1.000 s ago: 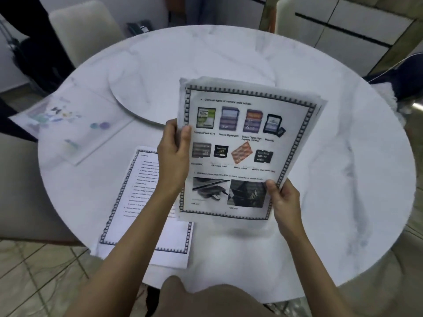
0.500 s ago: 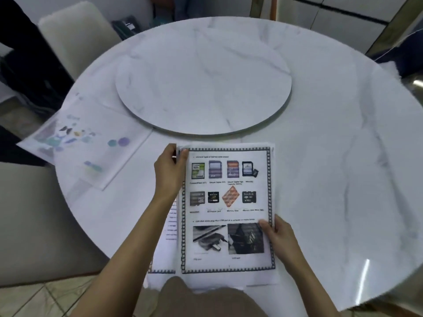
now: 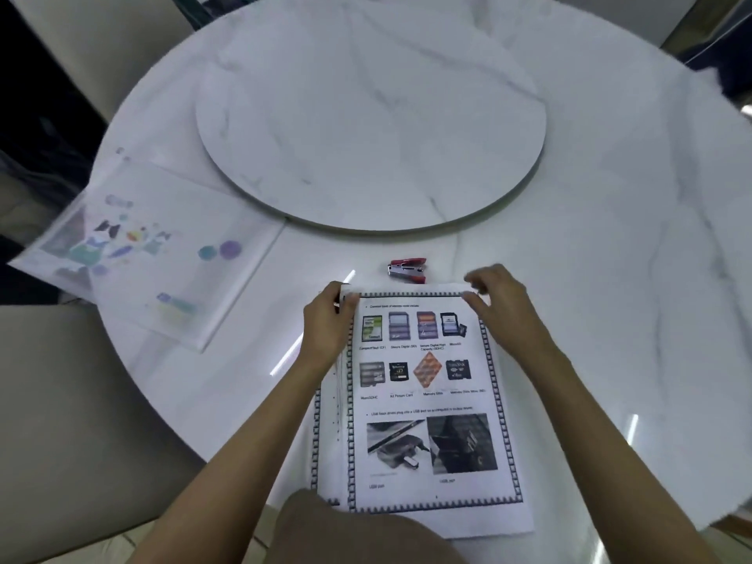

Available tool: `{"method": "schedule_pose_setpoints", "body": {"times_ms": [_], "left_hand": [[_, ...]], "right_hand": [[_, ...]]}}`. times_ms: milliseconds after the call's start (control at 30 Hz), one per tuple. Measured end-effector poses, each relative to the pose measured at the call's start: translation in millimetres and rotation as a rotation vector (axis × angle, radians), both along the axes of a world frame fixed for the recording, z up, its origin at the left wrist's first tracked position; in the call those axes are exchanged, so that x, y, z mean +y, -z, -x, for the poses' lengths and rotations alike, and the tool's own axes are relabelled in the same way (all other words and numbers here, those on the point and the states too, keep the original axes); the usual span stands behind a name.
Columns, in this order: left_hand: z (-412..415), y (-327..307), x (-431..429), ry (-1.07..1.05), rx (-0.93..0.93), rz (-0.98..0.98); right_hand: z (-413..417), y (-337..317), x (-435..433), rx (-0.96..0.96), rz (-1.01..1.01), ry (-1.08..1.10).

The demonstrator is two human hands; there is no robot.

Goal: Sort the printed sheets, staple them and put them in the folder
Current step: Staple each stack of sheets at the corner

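Note:
A stack of printed sheets (image 3: 427,405) lies flat on the near side of the table, its top page showing memory-card pictures inside a dark border. My left hand (image 3: 325,333) grips the stack's left edge near the top-left corner. My right hand (image 3: 502,309) hovers at the top-right corner with curled fingers and the thumb on the page. It is blurred, so I cannot tell if it pinches the paper. A small red stapler (image 3: 408,269) lies just beyond the stack's top edge. The clear folder (image 3: 150,258), with a colourful sheet inside, rests at the table's left edge.
The round white marble table (image 3: 610,278) carries a raised turntable disc (image 3: 366,116) in its middle. Beige chairs (image 3: 61,421) stand at the left. My knee (image 3: 358,531) covers the stack's near-left corner.
The sheets came down from mid-air onto the lower pile on the table. My right hand moved from the bottom-right to the top-right corner. The stapler has come into view.

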State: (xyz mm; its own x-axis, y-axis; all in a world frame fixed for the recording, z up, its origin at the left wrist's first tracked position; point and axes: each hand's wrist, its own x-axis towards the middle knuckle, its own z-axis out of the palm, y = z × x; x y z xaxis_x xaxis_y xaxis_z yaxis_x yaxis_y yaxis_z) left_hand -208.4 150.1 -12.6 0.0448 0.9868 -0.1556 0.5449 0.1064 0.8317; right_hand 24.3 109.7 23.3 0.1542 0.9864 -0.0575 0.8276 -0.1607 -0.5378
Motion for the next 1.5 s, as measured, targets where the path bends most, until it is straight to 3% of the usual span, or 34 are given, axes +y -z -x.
{"method": "schedule_pose_setpoints", "body": {"times_ms": [100,233,367,467,600,700,767,833,900,1167,1500], "left_hand": [[2.2,-0.6,2.7,0.017,0.018,0.001],[2.7,-3.2,3.6,0.008,-0.001,0.003],[0.3,-3.5,2.3,-0.014,0.008,-0.003],[-0.7,-4.8,1.5,0.002,-0.002,-0.007],[0.2,-4.3,3.8,-0.018,-0.063,-0.004],[1.0,-6.1,4.2,-0.049,-0.109,-0.010],[1.8,-7.0,2.9,-0.059,-0.128,-0.028],[2.5,-8.2,1.2,-0.058,-0.147,-0.039],[3.4,-8.9,0.0,-0.058,-0.166,-0.037],[4.3,-14.0,-5.1,-0.054,-0.204,-0.065],[8.4,-14.5,-6.9,-0.041,-0.242,-0.090]], "right_hand": [[14.1,0.2,36.0,-0.102,0.019,-0.185],[32.9,4.0,65.5,-0.160,0.040,-0.277],[38.6,13.3,83.7,-0.315,0.216,-0.412],[40.2,13.6,88.3,-0.397,0.252,-0.443],[40.2,13.6,87.8,-0.369,0.216,-0.384],[39.4,7.1,80.1,0.008,0.031,-0.136],[44.9,-6.0,69.1,0.527,-0.044,0.111],[52.3,-14.5,58.7,1.031,-0.063,0.190],[59.2,-14.6,52.0,1.263,-0.026,0.164],[71.3,-3.8,45.1,0.756,0.064,-0.087],[78.3,-3.4,50.4,0.691,0.224,-0.231]]}}
